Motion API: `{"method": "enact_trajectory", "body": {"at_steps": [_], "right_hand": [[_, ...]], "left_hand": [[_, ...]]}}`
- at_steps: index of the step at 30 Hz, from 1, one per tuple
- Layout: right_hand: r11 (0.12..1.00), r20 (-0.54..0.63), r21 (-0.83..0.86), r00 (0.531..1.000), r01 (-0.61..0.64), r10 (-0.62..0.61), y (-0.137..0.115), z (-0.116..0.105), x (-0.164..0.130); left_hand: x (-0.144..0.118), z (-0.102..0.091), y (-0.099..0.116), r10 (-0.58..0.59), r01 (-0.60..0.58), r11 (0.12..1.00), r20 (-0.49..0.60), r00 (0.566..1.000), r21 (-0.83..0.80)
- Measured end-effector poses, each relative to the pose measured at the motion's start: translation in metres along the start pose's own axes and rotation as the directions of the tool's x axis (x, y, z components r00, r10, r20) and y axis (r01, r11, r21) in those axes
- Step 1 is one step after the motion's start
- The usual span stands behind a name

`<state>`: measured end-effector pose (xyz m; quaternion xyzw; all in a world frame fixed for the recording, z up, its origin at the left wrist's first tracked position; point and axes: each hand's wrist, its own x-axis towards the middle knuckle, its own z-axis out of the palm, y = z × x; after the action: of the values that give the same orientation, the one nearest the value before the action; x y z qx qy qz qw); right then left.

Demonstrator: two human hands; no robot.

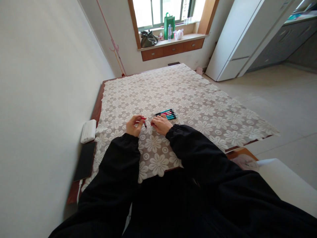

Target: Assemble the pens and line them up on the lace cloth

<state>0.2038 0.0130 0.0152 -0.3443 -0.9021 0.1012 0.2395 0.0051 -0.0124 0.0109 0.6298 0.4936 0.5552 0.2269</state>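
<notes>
From the head view, a green bag (169, 20) stands on the windowsill, contents hidden. A thin red pen (143, 119) sits tilted over the lace cloth (198, 99), pinched in the left hand (133, 125). The right hand (160, 125) rests curled, seemingly gripping nothing, beside a row of pens (167, 114).

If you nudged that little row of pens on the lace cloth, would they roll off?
Probably a short way: the pens look slim and round, so they should roll sideways. The bumpy lace cloth would likely stop them soon. They look light and stiff, like the one in the left hand.
</notes>
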Motion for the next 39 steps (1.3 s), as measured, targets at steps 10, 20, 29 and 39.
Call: {"method": "enact_trajectory", "body": {"at_steps": [10,20,29,39], "right_hand": [[1.000,0.010,-0.010,1.000,-0.007,0.007,-0.001,-0.001,0.000],[0.999,0.007,0.033,1.000,-0.024,0.023,-0.001,-0.001,0.000],[0.892,-0.251,0.453,0.958,-0.012,0.140,0.000,-0.005,0.002],[0.479,-0.322,0.873,0.847,0.093,0.422,0.006,-0.007,0.011]], "left_hand": [[0.000,-0.001,0.005,-0.020,0.019,0.999,0.024,1.000,0.033],[0.000,0.000,0.002,-0.009,0.009,1.000,0.003,1.000,0.020],[-0.002,-0.002,0.011,0.135,-0.139,0.982,0.041,0.990,0.125],[-0.002,-0.006,0.011,0.339,-0.375,0.868,0.162,0.927,0.325]]}}
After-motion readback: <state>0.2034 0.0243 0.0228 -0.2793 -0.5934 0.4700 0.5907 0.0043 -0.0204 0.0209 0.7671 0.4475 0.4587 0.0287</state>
